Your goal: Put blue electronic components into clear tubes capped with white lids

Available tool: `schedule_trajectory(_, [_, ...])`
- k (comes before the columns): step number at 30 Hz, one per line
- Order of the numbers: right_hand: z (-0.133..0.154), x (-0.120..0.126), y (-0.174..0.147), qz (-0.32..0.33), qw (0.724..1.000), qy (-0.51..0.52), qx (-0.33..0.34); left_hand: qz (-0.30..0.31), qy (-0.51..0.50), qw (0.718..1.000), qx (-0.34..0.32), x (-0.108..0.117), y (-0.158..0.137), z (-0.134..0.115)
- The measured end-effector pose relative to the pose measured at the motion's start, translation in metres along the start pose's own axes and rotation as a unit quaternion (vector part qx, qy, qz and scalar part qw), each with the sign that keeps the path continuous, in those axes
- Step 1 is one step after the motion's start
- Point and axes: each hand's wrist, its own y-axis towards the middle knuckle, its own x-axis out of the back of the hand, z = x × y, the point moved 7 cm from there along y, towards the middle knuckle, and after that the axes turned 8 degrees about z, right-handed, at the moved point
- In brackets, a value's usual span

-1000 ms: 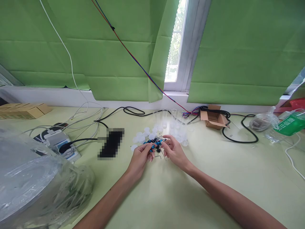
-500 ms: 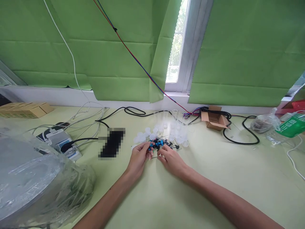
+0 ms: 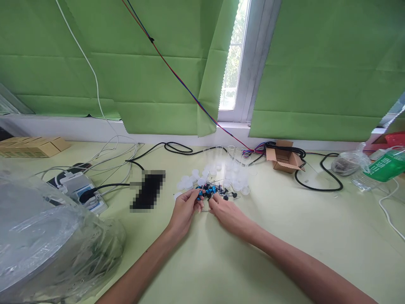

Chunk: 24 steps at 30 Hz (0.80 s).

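My left hand [image 3: 186, 207] is closed in a pinch on a small blue part [image 3: 199, 195] with a thin metal stem pointing up. Fingers bent and pressed together, my right hand [image 3: 225, 211] is at the near edge of a pile of small blue and black parts [image 3: 212, 190] with thin metal stems; what its fingertips hold, if anything, is hidden. A short thin rod [image 3: 205, 210] lies between the two hands. Around the far side of the pile lie several translucent round plastic caps [image 3: 186, 182], and clear tubes [image 3: 218, 157] stand behind them.
A black pixelated patch [image 3: 148, 190] covers something left of the hands. Farther left are a power strip [image 3: 91, 198] with cables and a large plastic-wrapped object [image 3: 57, 245]. An open cardboard box [image 3: 284, 162], black cable [image 3: 316, 189] and a green-labelled bottle [image 3: 384, 166] sit right.
My right hand's fingers have curled closer together at the near edge of the pile. My left hand keeps its pinch on the blue part. The view has shifted very slightly.
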Motion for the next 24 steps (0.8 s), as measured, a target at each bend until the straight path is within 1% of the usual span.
schedule_trajectory(4, [0.004, -0.001, 0.000, 0.006, 0.999, -0.040, 0.010, 0.000, -0.005, 1.000, -0.004, -0.001, 0.000, -0.001])
schedule_trajectory(10, [0.014, 0.000, -0.002, 0.033, 0.990, -0.136, 0.012, 0.002, -0.010, 1.000, -0.004, 0.001, 0.001, 0.001])
schedule_trajectory(14, [0.016, 0.005, -0.003, 0.052, 0.987, -0.152, 0.005, 0.003, -0.010, 1.000, -0.005, 0.002, 0.002, 0.002])
schedule_trajectory(16, [0.013, 0.009, -0.003, 0.051, 0.990, -0.131, -0.005, 0.003, -0.012, 1.000, -0.004, 0.002, 0.003, 0.002])
schedule_trajectory(19, [0.001, 0.019, -0.004, 0.044, 0.996, -0.063, -0.036, 0.002, -0.014, 1.000, -0.001, 0.002, 0.003, 0.002])
schedule_trajectory(22, [-0.013, 0.031, -0.006, 0.038, 0.995, 0.069, -0.067, 0.001, -0.011, 1.000, 0.002, 0.001, 0.002, 0.002])
schedule_trajectory(24, [-0.018, 0.042, -0.009, 0.005, 0.983, 0.169, -0.069, 0.001, -0.007, 1.000, -0.001, 0.000, 0.002, 0.001])
